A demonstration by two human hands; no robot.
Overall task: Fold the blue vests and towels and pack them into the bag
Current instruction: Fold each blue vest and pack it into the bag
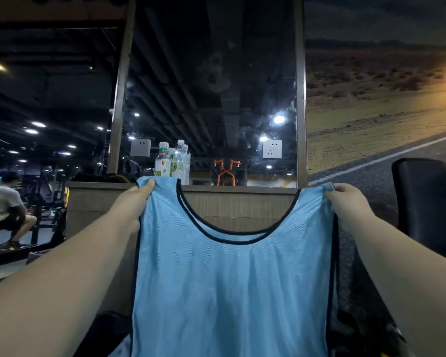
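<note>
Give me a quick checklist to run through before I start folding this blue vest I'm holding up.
1. Left hand grips one shoulder strap of the vest: ok.
2. Right hand grips the other strap: ok.
3. Vest hangs spread out, with the neckline open and untwisted: ok.
4. Bottom hem straight: cannot tell, it runs out of the picture.
5. Flat surface to fold on: cannot tell, the vest hides what is below it.
6. Bag ready and open: cannot tell, no bag is clearly in view.
</note>
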